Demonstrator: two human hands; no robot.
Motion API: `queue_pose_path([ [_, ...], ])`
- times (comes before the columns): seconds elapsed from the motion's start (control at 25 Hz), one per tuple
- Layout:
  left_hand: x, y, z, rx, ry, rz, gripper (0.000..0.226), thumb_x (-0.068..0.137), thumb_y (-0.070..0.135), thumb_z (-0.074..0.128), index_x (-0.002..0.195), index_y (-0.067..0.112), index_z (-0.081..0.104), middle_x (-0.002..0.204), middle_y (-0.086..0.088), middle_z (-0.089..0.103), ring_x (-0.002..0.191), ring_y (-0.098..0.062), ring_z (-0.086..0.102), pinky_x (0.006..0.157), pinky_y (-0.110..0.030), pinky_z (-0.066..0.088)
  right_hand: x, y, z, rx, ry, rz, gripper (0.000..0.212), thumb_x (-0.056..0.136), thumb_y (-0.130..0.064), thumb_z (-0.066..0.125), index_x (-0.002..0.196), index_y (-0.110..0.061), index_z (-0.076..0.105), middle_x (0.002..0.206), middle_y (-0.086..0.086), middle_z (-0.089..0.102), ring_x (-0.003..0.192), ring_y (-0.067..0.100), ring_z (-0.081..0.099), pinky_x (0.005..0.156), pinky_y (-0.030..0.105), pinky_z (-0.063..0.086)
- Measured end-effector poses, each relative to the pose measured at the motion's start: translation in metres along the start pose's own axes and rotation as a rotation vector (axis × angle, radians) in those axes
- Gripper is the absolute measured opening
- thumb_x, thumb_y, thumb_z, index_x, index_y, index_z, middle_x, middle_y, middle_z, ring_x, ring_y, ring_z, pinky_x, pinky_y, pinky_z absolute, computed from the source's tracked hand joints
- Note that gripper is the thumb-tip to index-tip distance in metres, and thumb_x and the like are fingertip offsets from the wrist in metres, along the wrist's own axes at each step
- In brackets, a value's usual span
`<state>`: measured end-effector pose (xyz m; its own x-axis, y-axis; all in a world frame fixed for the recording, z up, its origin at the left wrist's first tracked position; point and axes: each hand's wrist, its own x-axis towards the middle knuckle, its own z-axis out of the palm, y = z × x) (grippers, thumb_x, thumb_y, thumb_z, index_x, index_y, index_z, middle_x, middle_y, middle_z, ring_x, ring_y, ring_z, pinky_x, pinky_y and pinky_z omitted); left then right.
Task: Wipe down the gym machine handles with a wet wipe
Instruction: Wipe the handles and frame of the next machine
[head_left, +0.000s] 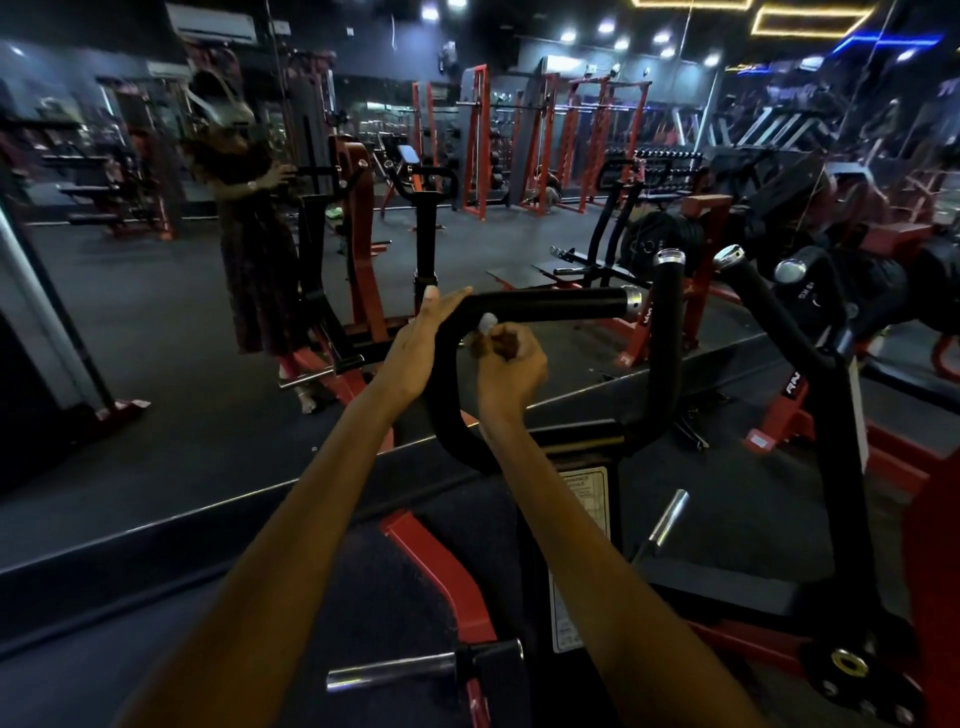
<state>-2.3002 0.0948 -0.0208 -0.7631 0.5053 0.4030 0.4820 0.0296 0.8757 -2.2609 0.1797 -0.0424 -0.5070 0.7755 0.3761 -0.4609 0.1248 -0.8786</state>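
Note:
A black padded handle (550, 304) with a chrome end cap runs sideways at the middle of the view and bends down into a curved black bar. My left hand (415, 348) rests on the bend at the handle's left end with straight fingers. Just below the handle, my right hand (511, 364) is curled around a small white wet wipe (487, 323), which peeks out above the fingers and touches the handle's underside. Two more black handles with chrome caps, one (670, 291) and another (748, 286), rise to the right.
The machine's red frame (441, 566) and chrome weight pegs (395, 670) lie below my arms. A wall mirror ahead reflects the gym, red racks and a standing person (249, 208). Weight plates (665, 239) sit at the right.

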Motion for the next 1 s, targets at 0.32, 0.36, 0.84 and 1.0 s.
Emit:
queue_pose_path([
  [0.32, 0.039, 0.013, -0.024, 0.2, -0.047, -0.001, 0.043, 0.103, 0.032, 0.032, 0.111, 0.007, 0.066, 0.112, -0.002, 0.063, 0.111, -0.017, 0.058, 0.096, -0.023, 0.039, 0.02, 0.0, -0.035, -0.424, -0.568, -0.406, 0.009, 0.078, -0.006, 0.071, 0.079, 0.002, 0.068, 0.076, 0.009, 0.07, 0.068, 0.003, 0.065, 0.066, 0.013, 0.051],
  [0.36, 0.049, 0.019, -0.025, 0.32, -0.077, 0.037, 0.034, 0.101, 0.028, 0.04, 0.105, 0.007, 0.067, 0.106, -0.004, 0.064, 0.105, -0.019, 0.06, 0.088, -0.02, 0.04, 0.024, -0.003, -0.039, -0.464, -0.547, -0.479, 0.007, 0.077, -0.006, 0.072, 0.079, 0.001, 0.069, 0.076, 0.011, 0.07, 0.067, 0.013, 0.066, 0.066, 0.016, 0.051],
  [0.84, 0.068, 0.018, 0.003, 0.562, -0.311, 0.096, 0.037, 0.101, 0.032, 0.037, 0.125, 0.011, 0.057, 0.112, -0.005, 0.057, 0.098, -0.01, 0.048, 0.083, -0.023, 0.034, -0.021, -0.005, -0.048, -0.71, -0.662, -0.833, 0.016, 0.077, -0.007, 0.059, 0.085, -0.007, 0.073, 0.078, 0.007, 0.057, 0.068, 0.01, 0.052, 0.06, 0.015, 0.04],
  [1.0, 0.063, 0.019, 0.003, 0.526, -0.29, 0.084, 0.037, 0.101, 0.031, 0.038, 0.125, 0.009, 0.057, 0.108, -0.004, 0.057, 0.096, -0.009, 0.05, 0.083, -0.02, 0.035, -0.021, -0.007, -0.024, -0.803, -0.651, -0.957, 0.019, 0.07, 0.005, 0.072, 0.088, 0.0, 0.069, 0.089, 0.016, 0.06, 0.076, 0.027, 0.061, 0.061, 0.025, 0.05],
])
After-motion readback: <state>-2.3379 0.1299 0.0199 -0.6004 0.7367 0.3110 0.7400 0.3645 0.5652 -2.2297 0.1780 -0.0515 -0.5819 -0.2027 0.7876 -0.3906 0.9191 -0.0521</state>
